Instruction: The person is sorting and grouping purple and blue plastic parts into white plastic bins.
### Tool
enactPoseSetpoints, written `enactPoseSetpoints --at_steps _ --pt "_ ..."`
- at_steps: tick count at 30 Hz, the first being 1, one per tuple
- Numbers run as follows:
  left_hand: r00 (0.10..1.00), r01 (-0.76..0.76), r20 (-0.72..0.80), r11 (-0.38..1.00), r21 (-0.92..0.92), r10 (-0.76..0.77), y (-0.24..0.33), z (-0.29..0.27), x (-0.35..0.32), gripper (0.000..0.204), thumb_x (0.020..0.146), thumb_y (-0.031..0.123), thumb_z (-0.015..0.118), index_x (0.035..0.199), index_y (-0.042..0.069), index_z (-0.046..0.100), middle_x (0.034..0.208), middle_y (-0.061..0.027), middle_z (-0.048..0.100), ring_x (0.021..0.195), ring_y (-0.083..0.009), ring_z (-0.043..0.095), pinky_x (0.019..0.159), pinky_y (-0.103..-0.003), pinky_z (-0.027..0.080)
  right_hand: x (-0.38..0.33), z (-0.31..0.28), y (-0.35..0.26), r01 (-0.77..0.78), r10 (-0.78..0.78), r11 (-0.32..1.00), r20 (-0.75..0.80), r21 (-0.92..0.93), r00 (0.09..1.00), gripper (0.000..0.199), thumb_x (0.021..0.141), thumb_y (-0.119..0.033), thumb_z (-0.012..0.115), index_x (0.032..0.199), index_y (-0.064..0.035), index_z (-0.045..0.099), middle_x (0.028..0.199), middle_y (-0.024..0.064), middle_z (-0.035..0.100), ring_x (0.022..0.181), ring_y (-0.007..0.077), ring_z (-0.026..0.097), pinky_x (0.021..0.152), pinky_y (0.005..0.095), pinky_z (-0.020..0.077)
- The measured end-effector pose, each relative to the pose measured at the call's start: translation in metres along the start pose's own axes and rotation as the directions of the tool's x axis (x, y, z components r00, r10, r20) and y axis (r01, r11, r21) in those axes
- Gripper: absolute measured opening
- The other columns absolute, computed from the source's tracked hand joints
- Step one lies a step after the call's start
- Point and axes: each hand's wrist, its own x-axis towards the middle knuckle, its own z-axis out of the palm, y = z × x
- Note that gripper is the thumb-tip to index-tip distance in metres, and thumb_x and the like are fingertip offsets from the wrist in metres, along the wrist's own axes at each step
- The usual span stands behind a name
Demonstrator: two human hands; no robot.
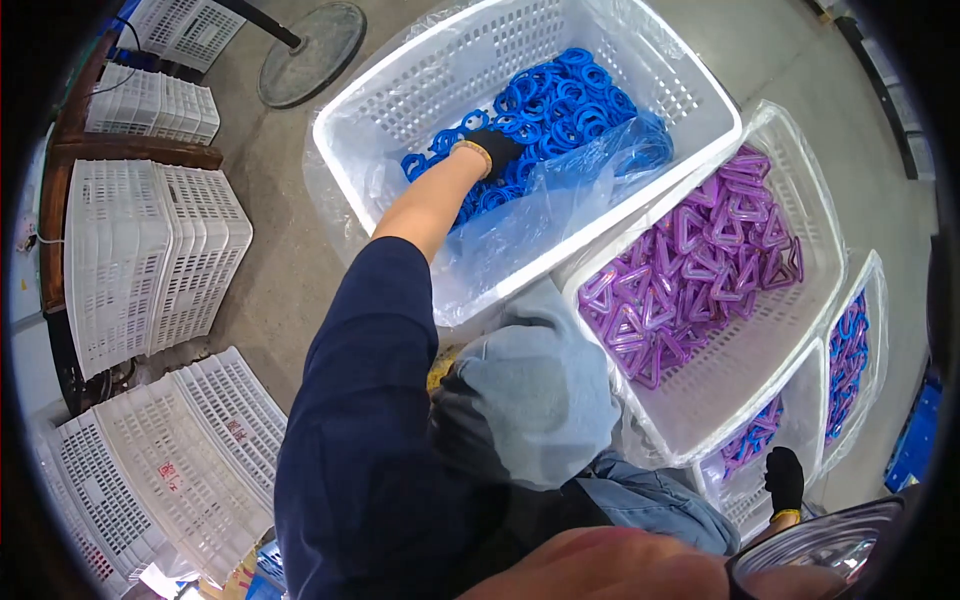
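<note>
My left hand, in a black glove with a yellow cuff, reaches down into a white plastic crate lined with clear film. It touches a heap of blue plastic rings; its fingers are hidden, so any hold on a ring does not show. My right hand, gloved the same way, is low at the right beside a crate of mixed purple and blue pieces. Its fingers are too dark to make out. Next to the ring crate, a second lined crate holds purple triangular pieces.
Another lined crate of purple and blue pieces stands at the far right. White crates are stacked along the left, with more crates lower left. A round stand base sits on the concrete floor. My knee is against the ring crate.
</note>
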Motion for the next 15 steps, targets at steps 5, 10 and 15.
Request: enactPoseSetpoints --at_steps 5,10,15 --pt "1.0 -0.015 0.009 0.976 0.215 0.014 0.0 0.019 0.01 0.035 0.08 0.013 0.065 0.115 0.02 0.065 0.121 -0.0073 0.061 0.116 -0.0274 0.057 0.093 -0.04 0.049 0.005 0.0 -0.012 0.025 -0.024 0.999 0.022 -0.041 0.999 0.029 0.087 -0.025 0.065 0.11 -0.0081 0.062 0.07 -0.002 0.054 0.054 0.0063 0.048 0.046 0.0231 0.0389" --pt "0.992 0.112 -0.078 0.961 0.254 -0.095 -0.003 0.031 0.002 0.022 0.082 0.011 0.059 0.101 0.015 0.07 0.113 -0.0089 0.065 0.108 -0.0269 0.061 0.085 -0.038 0.052 0.009 0.004 -0.024 0.002 -0.003 1.0 0.07 0.012 0.998 0.029 0.088 -0.025 0.065 0.111 -0.008 0.062 0.072 -0.0023 0.055 0.057 0.0064 0.049 0.048 0.0232 0.0403" --pt "0.987 0.158 -0.011 0.974 0.161 -0.159 -0.005 0.013 0.004 0.025 0.081 0.012 0.059 0.104 0.015 0.07 0.113 -0.0101 0.065 0.114 -0.0268 0.058 0.092 -0.04 0.048 0.003 0.003 -0.021 -0.076 0.066 0.988 0.08 0.132 0.995 0.029 0.087 -0.025 0.065 0.111 -0.0085 0.062 0.073 -0.0033 0.054 0.059 0.0062 0.05 0.049 0.0224 0.0405"
